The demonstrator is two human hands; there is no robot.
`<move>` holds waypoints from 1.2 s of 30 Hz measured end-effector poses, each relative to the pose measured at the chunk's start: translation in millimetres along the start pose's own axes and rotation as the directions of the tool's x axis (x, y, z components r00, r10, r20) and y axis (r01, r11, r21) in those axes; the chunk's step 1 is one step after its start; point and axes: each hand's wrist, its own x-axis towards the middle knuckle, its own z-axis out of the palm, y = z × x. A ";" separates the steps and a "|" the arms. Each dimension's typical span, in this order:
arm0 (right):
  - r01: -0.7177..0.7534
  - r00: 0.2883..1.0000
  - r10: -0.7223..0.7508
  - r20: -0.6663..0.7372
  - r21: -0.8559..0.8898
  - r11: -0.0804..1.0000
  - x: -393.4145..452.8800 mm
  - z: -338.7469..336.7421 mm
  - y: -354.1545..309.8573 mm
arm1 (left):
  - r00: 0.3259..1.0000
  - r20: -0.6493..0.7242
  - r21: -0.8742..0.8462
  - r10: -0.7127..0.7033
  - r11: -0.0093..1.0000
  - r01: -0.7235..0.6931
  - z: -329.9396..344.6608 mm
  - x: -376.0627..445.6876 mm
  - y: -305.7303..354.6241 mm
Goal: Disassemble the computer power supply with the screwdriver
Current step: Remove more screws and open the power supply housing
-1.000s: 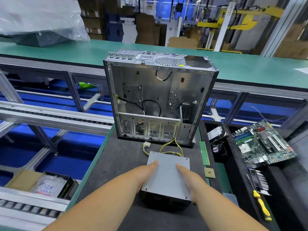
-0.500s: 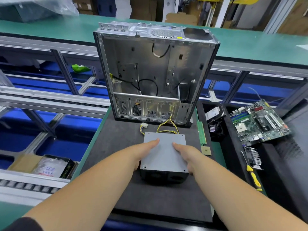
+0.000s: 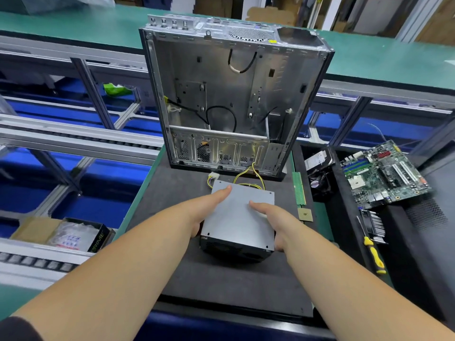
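Power supply (image 3: 240,217) is held on the dark mat (image 3: 172,193), gripped at both sides by left hand (image 3: 206,212) and right hand (image 3: 275,222) (fingers below its edges hidden). Screwdriver (image 3: 373,252) lies well apart, right; tip indistinct.

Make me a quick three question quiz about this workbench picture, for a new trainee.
1. True or false: the screwdriver is in the right hand.
2. What do both hands hold? A) power supply B) circuit board C) computer case
3. Fill in: the yellow wires run from the power supply toward the ____.

Key: 1 false, it lies on the person's right side, untouched. 2 A, the left hand grips its other side. 3 computer case.
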 end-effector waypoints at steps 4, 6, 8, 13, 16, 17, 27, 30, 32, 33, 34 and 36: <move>-0.017 1.000 0.016 -0.014 -0.017 1.000 -3.0 3.2 -3.7 | 1.000 -0.006 0.070 -0.024 0.997 0.025 -1.2 -4.6 1.8; -0.014 1.000 0.013 -0.013 -0.060 0.998 -0.9 3.0 -3.5 | 0.999 -0.015 0.119 -0.031 0.992 0.033 -1.7 -7.1 3.2; 0.006 0.999 -0.011 -0.037 -0.121 0.993 3.5 -0.8 -3.1 | 0.999 -0.031 0.103 -0.036 0.994 0.039 -5.3 -2.3 1.3; 0.014 0.990 -0.031 -0.140 -0.123 0.992 9.1 -8.1 -9.9 | 0.998 -0.058 0.035 -0.018 0.999 0.020 -7.9 7.5 -3.7; 0.013 0.993 -0.022 -0.114 -0.075 0.997 14.7 -2.5 -12.4 | 0.998 -0.062 0.003 0.001 1.000 0.000 -4.8 8.6 -5.1; 0.008 0.996 -0.013 -0.085 -0.062 0.998 15.8 0.7 -12.9 | 0.998 -0.063 -0.028 0.005 1.000 -0.007 -3.9 8.7 -5.3; -0.053 0.997 0.051 -0.062 -0.028 0.998 17.1 14.8 -19.1 | 1.000 0.015 -0.127 -0.011 0.992 0.013 -1.1 6.5 5.0; -0.050 0.997 0.047 -0.063 -0.038 0.998 16.7 13.9 -22.2 | 1.000 0.011 -0.097 -0.012 0.995 0.013 -5.3 9.2 3.9; -0.042 0.998 0.039 -0.058 -0.049 0.998 16.2 13.0 -24.7 | 1.000 0.019 -0.053 -0.001 0.999 0.002 -7.9 9.6 3.4; -0.040 0.998 0.037 -0.056 -0.055 0.998 15.7 13.0 -25.8 | 1.000 0.022 -0.031 0.001 1.000 -0.001 -8.6 9.8 3.9; -0.040 0.998 0.037 -0.057 -0.061 0.997 15.0 13.5 -26.4 | 1.000 0.021 -0.013 0.001 1.000 -0.001 -9.0 10.2 4.0; -0.041 0.997 0.037 -0.065 -0.071 0.997 14.8 13.8 -26.4 | 1.000 0.008 0.012 -0.004 1.000 0.004 -8.9 10.7 4.2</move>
